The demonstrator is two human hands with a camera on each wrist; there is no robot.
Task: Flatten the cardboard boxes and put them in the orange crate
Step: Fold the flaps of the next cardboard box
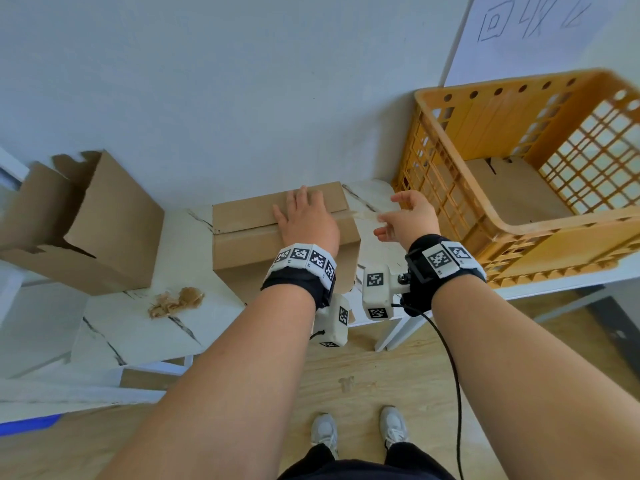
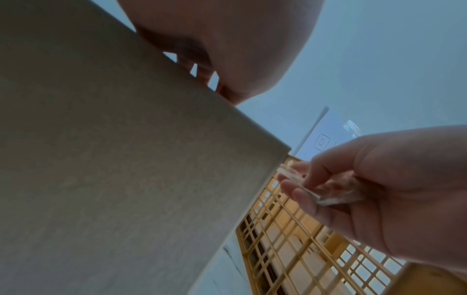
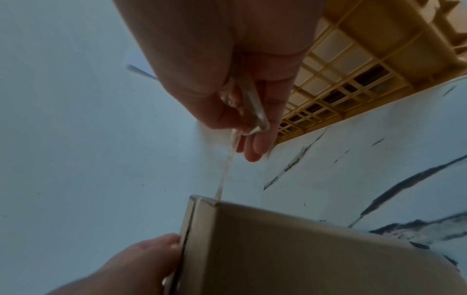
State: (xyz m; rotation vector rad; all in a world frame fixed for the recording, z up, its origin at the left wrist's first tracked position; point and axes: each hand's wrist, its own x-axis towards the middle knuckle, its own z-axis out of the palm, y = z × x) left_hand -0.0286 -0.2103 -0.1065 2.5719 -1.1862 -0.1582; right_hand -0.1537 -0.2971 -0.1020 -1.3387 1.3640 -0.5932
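Two brown cardboard boxes are seen on the white marble-patterned desk (image 1: 138,327): one closed box (image 1: 249,220) in the middle, one opened box (image 1: 86,223) at the left. The closed box is pressed by the left hand (image 1: 304,220), fingers straight and flat. One strip of clear tape (image 3: 227,163) (stretched from the box's corner) is pinched by the right hand (image 1: 408,216). One flattened brown cardboard piece (image 1: 502,188) lies inside the single orange plastic crate (image 1: 460,188).

1. The closed box (image 1: 263,226) lay directly under the left hand (image 1: 306,220), on the table (image 1: 138,327).
2. The crate (image 1: 519,216) stood right of the right hand (image 1: 410,214) (a flattened box (image 1: 502,188) inside it).
3. The open box (image 1: 86,230) sat well left of the left hand, the tape scraps (image 1: 175,301) nearer the person.
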